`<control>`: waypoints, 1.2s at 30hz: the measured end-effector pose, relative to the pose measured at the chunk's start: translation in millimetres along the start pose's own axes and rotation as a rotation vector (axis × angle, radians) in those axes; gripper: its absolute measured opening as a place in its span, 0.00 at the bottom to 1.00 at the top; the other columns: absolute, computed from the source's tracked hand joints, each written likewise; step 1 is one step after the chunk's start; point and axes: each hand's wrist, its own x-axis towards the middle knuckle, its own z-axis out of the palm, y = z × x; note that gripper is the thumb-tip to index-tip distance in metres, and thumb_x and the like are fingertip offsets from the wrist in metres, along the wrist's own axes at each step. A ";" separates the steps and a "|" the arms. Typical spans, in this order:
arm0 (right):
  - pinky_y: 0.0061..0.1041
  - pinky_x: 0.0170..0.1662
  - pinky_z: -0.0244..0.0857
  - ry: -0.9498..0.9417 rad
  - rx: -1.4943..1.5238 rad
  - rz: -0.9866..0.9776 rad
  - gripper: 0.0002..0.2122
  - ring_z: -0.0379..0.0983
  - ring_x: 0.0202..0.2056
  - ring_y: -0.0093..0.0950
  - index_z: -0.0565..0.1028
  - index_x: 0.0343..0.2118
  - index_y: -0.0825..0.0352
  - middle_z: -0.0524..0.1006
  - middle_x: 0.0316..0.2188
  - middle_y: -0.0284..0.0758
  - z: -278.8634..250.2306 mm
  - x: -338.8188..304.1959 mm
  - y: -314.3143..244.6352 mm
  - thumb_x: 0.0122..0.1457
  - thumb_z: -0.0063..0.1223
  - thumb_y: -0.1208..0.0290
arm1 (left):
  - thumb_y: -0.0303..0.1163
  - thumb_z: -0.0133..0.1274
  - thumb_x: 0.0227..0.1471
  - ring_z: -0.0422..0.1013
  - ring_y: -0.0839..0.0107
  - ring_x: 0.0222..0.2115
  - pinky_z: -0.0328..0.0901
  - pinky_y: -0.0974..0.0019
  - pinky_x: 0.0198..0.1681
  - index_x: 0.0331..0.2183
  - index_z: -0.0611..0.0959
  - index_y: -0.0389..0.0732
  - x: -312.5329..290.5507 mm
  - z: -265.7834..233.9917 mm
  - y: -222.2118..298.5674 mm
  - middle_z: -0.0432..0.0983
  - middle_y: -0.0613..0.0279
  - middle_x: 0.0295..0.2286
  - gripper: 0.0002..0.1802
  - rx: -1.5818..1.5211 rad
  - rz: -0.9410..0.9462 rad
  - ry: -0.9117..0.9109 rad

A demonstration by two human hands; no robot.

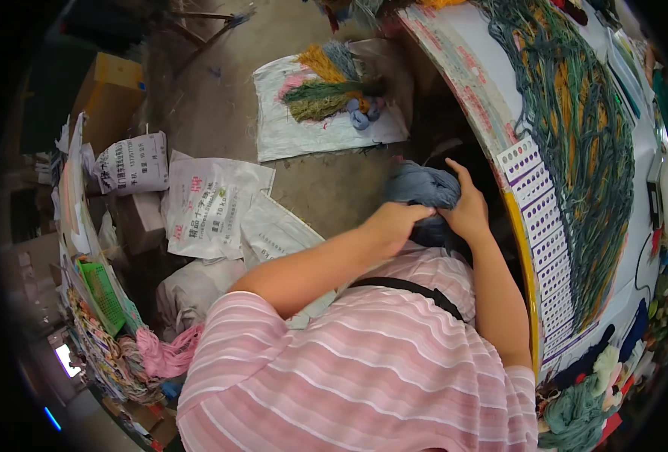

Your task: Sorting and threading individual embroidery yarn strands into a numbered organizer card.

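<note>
A bundle of blue-grey yarn (pixel 426 184) is held in front of my waist, close beside the table's edge. My left hand (pixel 402 228) pinches its lower near side, thumb and fingers drawn together. Around its right side curls my right hand (pixel 467 205), with one finger raised along the yarn and the thumb near the left hand's fingertips. More dark blue-grey strands hang below the hands, partly hidden by my fingers.
On the right, long green and orange threads (pixel 567 151) lie across a table (pixel 484 83) with printed card strips (pixel 537 226). Ahead, a white sheet (pixel 273 128) on the floor bears several coloured yarn hanks (pixel 319 94). Left are printed sacks (pixel 213 211), a cardboard box (pixel 111 94) and pink yarn (pixel 168 352).
</note>
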 end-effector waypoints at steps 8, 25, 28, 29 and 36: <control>0.22 0.47 0.62 -0.246 0.262 -0.142 0.35 0.71 0.41 0.26 0.63 0.54 0.61 0.75 0.39 0.37 -16.4 11.5 -17.3 0.39 0.62 0.80 | 0.25 0.44 0.46 0.62 0.82 0.24 0.58 0.77 0.26 0.42 0.72 0.39 -37.9 -21.8 124.5 0.68 0.69 0.25 0.17 0.747 0.114 -0.069; 0.31 0.53 0.56 0.189 -0.292 -0.573 0.25 0.62 0.50 0.44 0.66 0.51 0.68 0.67 0.48 0.46 -61.2 187.5 -65.5 0.51 0.55 0.62 | 0.18 0.46 0.44 0.68 0.74 0.29 0.66 0.72 0.32 0.44 0.70 0.35 115.6 -95.6 226.6 0.70 0.59 0.31 0.21 0.255 0.600 0.312; 0.35 0.56 0.51 0.233 -0.552 -0.617 0.27 0.56 0.55 0.44 0.63 0.53 0.68 0.61 0.54 0.47 -44.5 202.6 -62.7 0.52 0.54 0.61 | 0.18 0.46 0.43 0.69 0.71 0.28 0.66 0.70 0.29 0.44 0.69 0.36 178.0 -110.8 258.3 0.70 0.58 0.31 0.21 0.066 0.665 0.387; 0.38 0.58 0.48 0.229 -0.645 -0.603 0.28 0.53 0.57 0.43 0.62 0.54 0.68 0.58 0.56 0.47 -40.1 199.3 -64.2 0.52 0.53 0.60 | 0.18 0.46 0.43 0.69 0.70 0.27 0.67 0.69 0.29 0.44 0.69 0.36 201.1 -124.0 271.1 0.70 0.57 0.31 0.21 0.041 0.747 0.413; 0.37 0.58 0.46 0.140 -0.605 -0.483 0.29 0.52 0.57 0.44 0.60 0.56 0.65 0.56 0.58 0.45 -44.4 198.3 -72.5 0.48 0.53 0.71 | 0.19 0.50 0.41 0.69 0.66 0.29 0.67 0.67 0.28 0.45 0.67 0.42 331.9 -175.3 282.8 0.68 0.54 0.36 0.26 -0.102 0.954 0.535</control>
